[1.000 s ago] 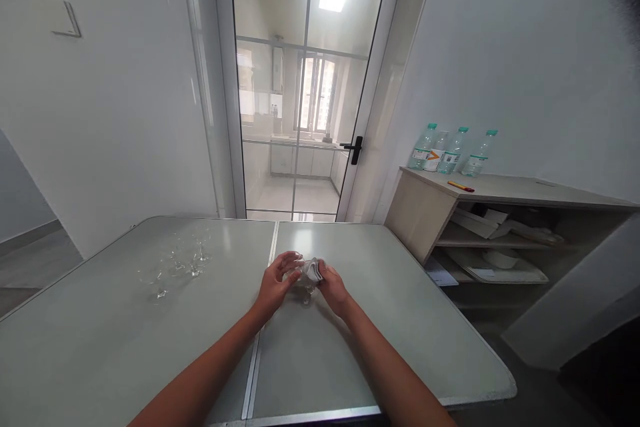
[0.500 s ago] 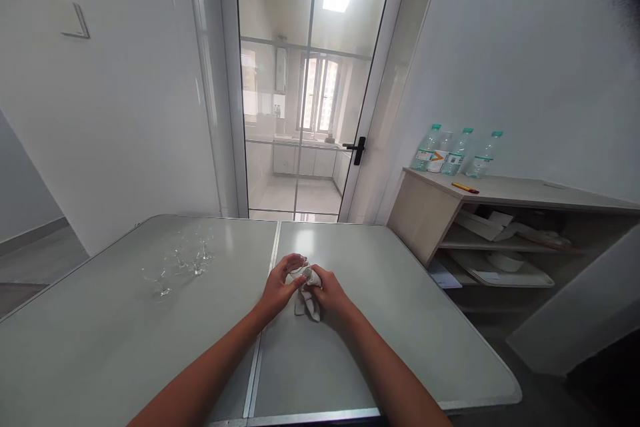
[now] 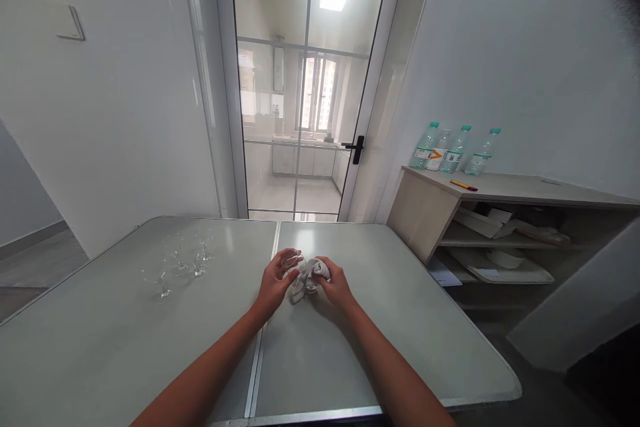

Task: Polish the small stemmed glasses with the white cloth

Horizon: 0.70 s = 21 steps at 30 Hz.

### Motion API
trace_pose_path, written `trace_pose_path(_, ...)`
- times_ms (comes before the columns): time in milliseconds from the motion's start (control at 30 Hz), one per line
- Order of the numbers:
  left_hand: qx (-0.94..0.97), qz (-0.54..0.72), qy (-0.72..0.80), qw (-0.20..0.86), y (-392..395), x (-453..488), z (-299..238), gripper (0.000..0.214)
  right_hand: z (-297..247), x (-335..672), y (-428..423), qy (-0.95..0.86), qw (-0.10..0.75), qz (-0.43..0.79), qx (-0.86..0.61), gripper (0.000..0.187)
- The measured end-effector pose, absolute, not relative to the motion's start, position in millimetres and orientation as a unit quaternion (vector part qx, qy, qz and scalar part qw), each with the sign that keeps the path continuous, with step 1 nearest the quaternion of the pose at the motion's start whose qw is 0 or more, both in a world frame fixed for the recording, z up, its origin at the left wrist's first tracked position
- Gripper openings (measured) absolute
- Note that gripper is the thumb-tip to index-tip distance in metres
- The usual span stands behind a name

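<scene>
Over the middle of the table (image 3: 390,320), my left hand (image 3: 273,283) curls around a clear drinking glass (image 3: 295,261), whose lower part is hard to make out. My right hand (image 3: 339,285) grips a bunched white cloth (image 3: 319,269) just to the right of the glass. One end of the cloth hangs down between the hands, and whether it touches the glass I cannot tell. Several clear stemmed glasses (image 3: 165,285) stand on the left half of the table, apart from my hands.
A metal seam (image 3: 256,367) divides the table. To the right, a low shelf unit (image 3: 425,213) carries plastic bottles (image 3: 454,152) and a yellow-and-red pen-like object (image 3: 463,185); trays lie inside it. A glass door (image 3: 300,167) with a black handle (image 3: 358,149) stands beyond the table.
My right hand has drawn slightly to the right with the cloth, opening a gap from the left hand. The cloth is more bunched and hangs less far down.
</scene>
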<state>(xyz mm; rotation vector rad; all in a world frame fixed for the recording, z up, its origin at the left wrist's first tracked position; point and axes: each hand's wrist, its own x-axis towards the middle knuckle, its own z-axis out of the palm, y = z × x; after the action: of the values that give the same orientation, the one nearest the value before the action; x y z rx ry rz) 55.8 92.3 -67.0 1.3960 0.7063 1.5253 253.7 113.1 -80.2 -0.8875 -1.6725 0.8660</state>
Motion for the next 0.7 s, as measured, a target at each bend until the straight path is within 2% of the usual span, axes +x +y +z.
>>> trace_pose_path(133,0.577,0.610,0.293,0.458,93.6,54.9,-71.2,0.052,-87.2,252.9,117.5,-0.681,0.449,0.490,-0.307,0.032)
trace_pose_path(267,0.612,0.594,0.280,0.442,95.7,56.1,-75.9,0.054,-97.5,247.5,121.3,-0.545,0.477,0.588,-0.360,0.046)
trace_pose_path(367,0.627,0.600,0.262,0.421,95.8,57.0,-76.8,0.053,-100.2,248.3,121.4,-0.495,0.494,0.610,-0.372,0.050)
trace_pose_path(533,0.668,0.589,0.254,0.378,93.9,57.7,-80.3,0.055,-105.5,253.4,121.5,-0.487,0.451,0.656,-0.358,0.049)
trace_pose_path(700,0.707,0.554,0.269,0.347,89.3,60.1,-78.8,0.055,-118.1,256.6,129.8,-0.474,0.474,0.629,-0.393,0.045)
